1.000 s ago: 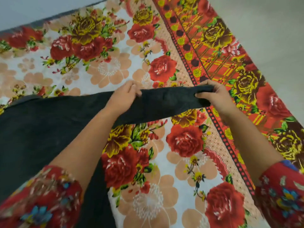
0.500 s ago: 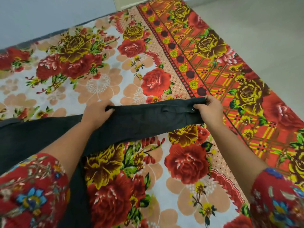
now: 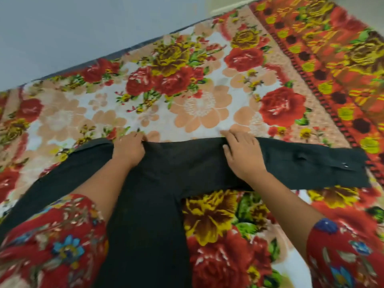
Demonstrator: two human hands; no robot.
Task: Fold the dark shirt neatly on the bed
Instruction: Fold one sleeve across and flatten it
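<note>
Dark shirt [image 3: 166, 179] lies spread on the bed, on top of the floral bedsheet [image 3: 199, 104], and from what I see the folding is only at its beginning. One long sleeve [image 3: 311, 165] is stretched flat to the right, reaching almost to the red patterned border of the sheet, with a small button visible near its cuff. The body of the shirt runs down toward me between my arms and goes out of view at the bottom edge. The other side of the shirt goes to the left under my arm, so I cannot tell how that sleeve lies. I see no finished fold yet; I judge that the sleeves must be brought in and the body doubled before the task is complete.

My left hand [image 3: 128, 148] is clenched on the upper edge of the cloth, near the shoulder or collar area, pinching a small bunch of fabric. My right hand [image 3: 243, 154] rests open and flat on the shirt where the right sleeve begins, fingers extended, pressing the cloth down and gripping nothing.

As for the shirt itself, the fabric is black or very dark grey, matte, thin and soft, and it lies mostly smooth with a few light wrinkles near my left hand
</note>
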